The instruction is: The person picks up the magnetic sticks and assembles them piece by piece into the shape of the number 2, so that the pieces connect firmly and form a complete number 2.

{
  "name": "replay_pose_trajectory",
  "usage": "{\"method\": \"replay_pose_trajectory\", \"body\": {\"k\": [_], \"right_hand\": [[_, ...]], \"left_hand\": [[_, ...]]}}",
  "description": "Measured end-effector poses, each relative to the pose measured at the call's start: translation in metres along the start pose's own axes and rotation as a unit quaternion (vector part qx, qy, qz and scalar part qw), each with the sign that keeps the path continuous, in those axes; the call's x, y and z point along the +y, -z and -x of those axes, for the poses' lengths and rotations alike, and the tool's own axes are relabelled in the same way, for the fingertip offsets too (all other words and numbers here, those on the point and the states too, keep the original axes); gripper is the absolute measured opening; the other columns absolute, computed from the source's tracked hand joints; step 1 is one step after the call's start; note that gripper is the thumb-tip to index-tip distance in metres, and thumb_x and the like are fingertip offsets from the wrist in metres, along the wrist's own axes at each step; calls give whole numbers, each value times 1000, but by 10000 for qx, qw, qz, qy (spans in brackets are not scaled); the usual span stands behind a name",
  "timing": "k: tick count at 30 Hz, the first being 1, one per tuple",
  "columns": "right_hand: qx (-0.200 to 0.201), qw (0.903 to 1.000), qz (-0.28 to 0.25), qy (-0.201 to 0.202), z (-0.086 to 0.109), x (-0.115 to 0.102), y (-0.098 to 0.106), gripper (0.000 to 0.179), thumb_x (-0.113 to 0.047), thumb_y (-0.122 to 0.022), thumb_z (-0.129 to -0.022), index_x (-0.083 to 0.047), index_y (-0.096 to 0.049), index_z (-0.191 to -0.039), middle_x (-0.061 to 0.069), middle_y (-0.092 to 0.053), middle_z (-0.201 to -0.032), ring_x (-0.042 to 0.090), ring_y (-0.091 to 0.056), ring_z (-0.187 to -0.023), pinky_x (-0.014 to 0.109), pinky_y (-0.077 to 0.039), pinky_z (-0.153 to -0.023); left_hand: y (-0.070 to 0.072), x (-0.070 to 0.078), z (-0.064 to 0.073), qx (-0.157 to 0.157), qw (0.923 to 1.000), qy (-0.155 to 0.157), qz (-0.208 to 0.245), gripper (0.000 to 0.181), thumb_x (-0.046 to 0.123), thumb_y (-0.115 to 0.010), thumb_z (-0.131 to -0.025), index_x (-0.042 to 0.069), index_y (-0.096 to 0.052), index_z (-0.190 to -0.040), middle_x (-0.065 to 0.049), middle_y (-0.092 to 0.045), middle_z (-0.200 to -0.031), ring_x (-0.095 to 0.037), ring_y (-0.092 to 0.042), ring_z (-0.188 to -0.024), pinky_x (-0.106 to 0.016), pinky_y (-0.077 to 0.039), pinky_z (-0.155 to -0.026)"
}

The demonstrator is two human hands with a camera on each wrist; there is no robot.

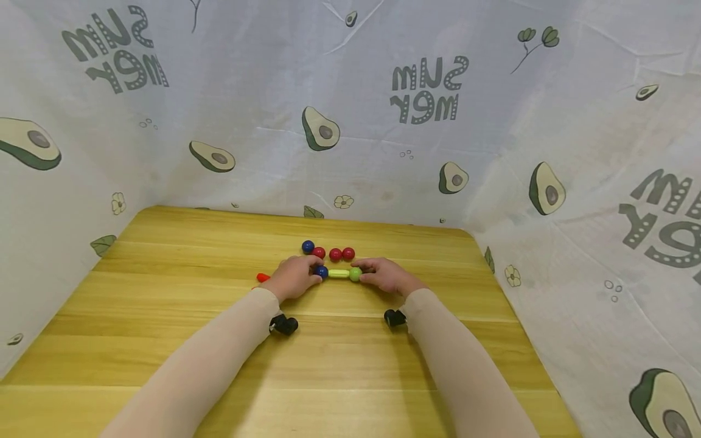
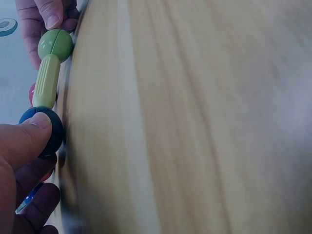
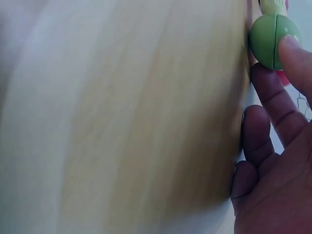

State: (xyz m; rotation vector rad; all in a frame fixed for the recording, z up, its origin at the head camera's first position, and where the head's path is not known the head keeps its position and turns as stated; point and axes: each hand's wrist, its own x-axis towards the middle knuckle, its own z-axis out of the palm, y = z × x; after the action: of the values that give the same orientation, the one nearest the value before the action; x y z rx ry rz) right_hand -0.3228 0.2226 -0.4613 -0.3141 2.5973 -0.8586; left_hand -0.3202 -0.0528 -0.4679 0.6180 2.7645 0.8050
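A pale yellow ribbed rod [image 1: 339,274] links a dark blue ball [image 1: 322,272] on its left end with a light green ball [image 1: 355,275] on its right. My left hand [image 1: 294,277] pinches the blue ball, its thumb lying on the near side in the left wrist view. At the other end, my right hand [image 1: 387,275] holds the green ball [image 3: 273,41] between thumb and forefinger. The joined piece lies level, low over the table or on it; which one I cannot tell.
Just behind the hands, a loose blue ball [image 1: 308,247] and red balls [image 1: 336,255] form a row on the wooden table [image 1: 339,377]. A red piece [image 1: 263,277] shows left of my left hand, partly hidden by it. A printed cloth [image 1: 378,176] hangs around the table.
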Motion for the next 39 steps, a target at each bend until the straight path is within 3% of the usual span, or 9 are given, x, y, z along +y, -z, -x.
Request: {"method": "replay_pose_trajectory", "body": {"k": [7,14,21,23,30,39], "right_hand": [[-17,10000,-5,64,-1,-3,-1,40,-19,-62,-107,-21,-63,-147,15,-59,-151,34,-53,-140,55,-36,-124],[-3,10000,-29,75,-1,-3,-1,39,-20,-62,-107,-21,-64,-146,15,-60,-150,35,-53,-141,56,-35,-124],[-26,10000,-18,46,-4,1,-1,40,-22,-63,-107,-22,-63,-147,14,-61,-149,34,-53,-140,56,-34,-124],[-20,10000,1,11,-4,1,-1,40,-23,-63,-107,-23,-63,-147,13,-62,-148,33,-54,-138,56,-34,-124],[-8,10000,-80,-28,-1,-3,-1,40,-23,-62,-107,-22,-63,-147,12,-62,-144,31,-53,-134,56,-34,-125],[-38,9997,-216,-85,-2,-2,-2,40,-24,-63,-107,-23,-63,-147,12,-60,-147,32,-51,-137,56,-31,-126]], "left_hand": [[5,-9,3,-18,9999,-89,-113,47,32,-71,-102,15,-61,-146,-10,-68,-142,-36,-60,-136,-56,-40,-118],[28,-33,15,36,9997,-172,-159,44,27,-66,-106,12,-61,-146,-8,-67,-145,-35,-58,-139,-58,-38,-120],[56,-63,38,-294,9990,313,118,39,23,-64,-106,11,-64,-143,-10,-65,-145,-33,-61,-131,-54,-44,-117],[60,-69,44,-409,9986,299,122,38,23,-63,-107,10,-64,-142,-11,-66,-143,-34,-62,-130,-54,-45,-116],[63,-80,56,-785,9955,310,436,31,18,-62,-107,10,-68,-136,-11,-68,-135,-29,-63,-121,-53,-47,-113],[60,-85,56,-644,9974,269,161,27,13,-58,-108,11,-72,-131,-13,-66,-139,-31,-61,-125,-55,-46,-113]]}}
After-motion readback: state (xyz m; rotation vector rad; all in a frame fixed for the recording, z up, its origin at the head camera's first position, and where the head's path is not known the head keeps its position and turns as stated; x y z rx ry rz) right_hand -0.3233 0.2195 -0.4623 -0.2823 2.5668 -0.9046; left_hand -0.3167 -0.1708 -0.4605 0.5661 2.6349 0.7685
